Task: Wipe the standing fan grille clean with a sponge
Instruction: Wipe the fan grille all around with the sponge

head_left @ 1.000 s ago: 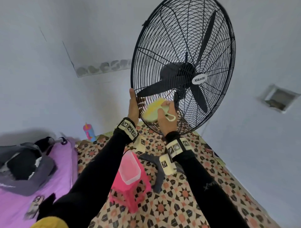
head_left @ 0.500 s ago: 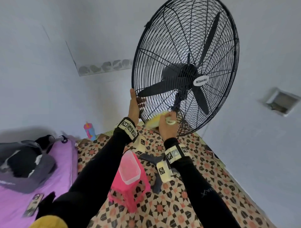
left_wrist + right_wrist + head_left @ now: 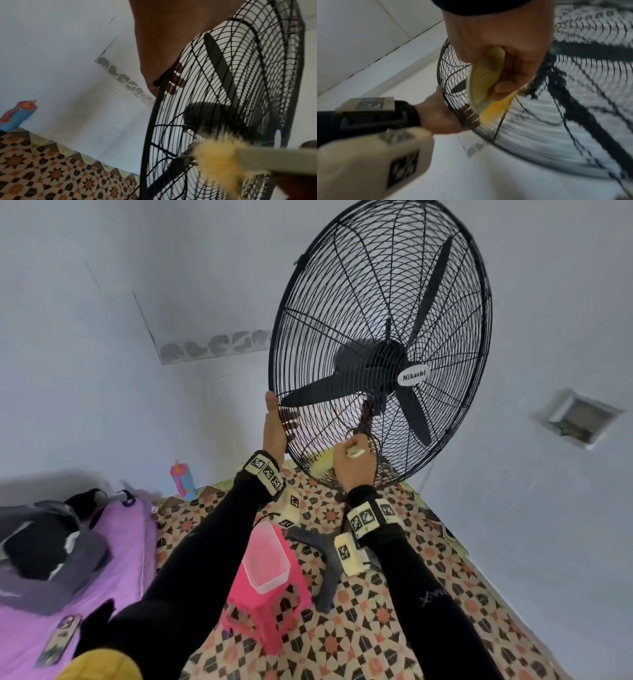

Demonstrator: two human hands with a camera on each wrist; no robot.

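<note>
Gripping the sponge (image 3: 323, 463) by its pale handle, the right hand (image 3: 352, 465) sits just right of centre in the head view, low against the grille (image 3: 445, 313). In the right wrist view its fingers are curled round that handle, and the yellow pad points away from the palm, touching the wires at the grille's lower edge. The sponge's long axis runs roughly along the rim there, so my judgement is that the next stroke follows the rim or climbs toward the hub; nearly all of the grille lies above and to the right of this hand.

Just left of it, the left hand (image 3: 274, 428) clasps the rim, thumb along the outer ring and fingers hooked through the wires behind, steadying the fan. It holds higher on the rim than the sponge, so the right hand is the nearer one to the unwiped lower arc.

Farther up, right of centre, a white oval badge (image 3: 413, 376) on the hub reads "Mikachi". The sleeve (image 3: 431, 599) at the lower right carries pale lettering too small to read
</note>
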